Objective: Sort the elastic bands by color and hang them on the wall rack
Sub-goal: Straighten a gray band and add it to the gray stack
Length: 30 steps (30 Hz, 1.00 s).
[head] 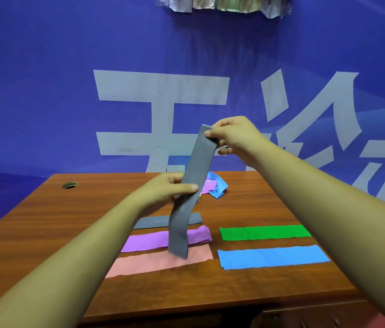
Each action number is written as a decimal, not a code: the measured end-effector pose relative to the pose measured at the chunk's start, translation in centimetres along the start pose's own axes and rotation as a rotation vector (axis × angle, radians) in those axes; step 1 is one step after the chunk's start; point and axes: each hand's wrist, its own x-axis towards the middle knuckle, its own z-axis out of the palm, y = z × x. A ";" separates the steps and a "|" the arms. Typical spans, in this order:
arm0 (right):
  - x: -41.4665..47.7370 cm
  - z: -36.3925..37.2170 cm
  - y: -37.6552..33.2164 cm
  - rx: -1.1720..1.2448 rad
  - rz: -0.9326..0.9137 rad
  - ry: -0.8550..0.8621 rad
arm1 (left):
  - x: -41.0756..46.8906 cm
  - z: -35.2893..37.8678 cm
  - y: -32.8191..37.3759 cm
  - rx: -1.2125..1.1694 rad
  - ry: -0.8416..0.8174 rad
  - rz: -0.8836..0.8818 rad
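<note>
Bare forearms nearest, left forearm (pixel 56 268) rising from the bottom left corner, right forearm (pixel 340 209) from the right side, both stretched over a brown wooden desk (pixel 44 221). Behind it, a blue wall (pixel 44 91) with big white characters (pixel 160 91); along the top, crinkled shiny items (pixel 222 3), too blurred to name. Near the desk's far left corner, a round cable hole (pixel 70 185).

Right hand (pixel 231 136) raised above the far edge, wrist bent downward; left hand (pixel 163 189) lower, over the middle of the desk.

Right thumb and fingertips pinching the top end of a grey band (pixel 198 162); left thumb (pixel 192 187) pressed across its front midway, fingers curled behind. Hanging steep and slightly bowed, lower end in front of the pink band (pixel 144 263), contact unclear.

Flat on the desk beneath, left column from far to near: second grey band (pixel 153 222), purple band (pixel 149 241), then the pink one. Right column: green band (pixel 265 232), then blue band (pixel 272 256) nearer the front edge. By the far edge, behind the hands, a crumpled heap (pixel 217 188) of blue and pink bands.
</note>
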 end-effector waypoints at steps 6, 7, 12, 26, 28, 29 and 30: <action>1.5 -1.2 3.4 0.188 0.128 0.262 | -2.3 -1.6 -5.4 -0.116 -0.125 -0.172; 1.6 -1.3 4.5 0.200 0.163 0.284 | -2.7 -2.1 -6.2 -0.123 -0.122 -0.189; 1.2 -0.5 9.6 0.269 0.337 0.354 | -3.6 -4.9 -9.1 -0.270 0.093 -0.245; -0.2 8.6 19.3 0.175 0.562 0.164 | -3.8 -9.5 -15.1 -0.075 0.725 -0.376; 0.4 9.5 20.4 0.078 0.517 0.175 | -3.5 -9.8 -16.2 -0.010 0.752 -0.397; 0.7 9.9 21.0 0.035 0.489 0.176 | -3.4 -10.0 -16.8 0.015 0.771 -0.407; 1.2 10.2 21.5 -0.008 0.467 0.175 | -3.4 -10.3 -17.5 0.047 0.795 -0.412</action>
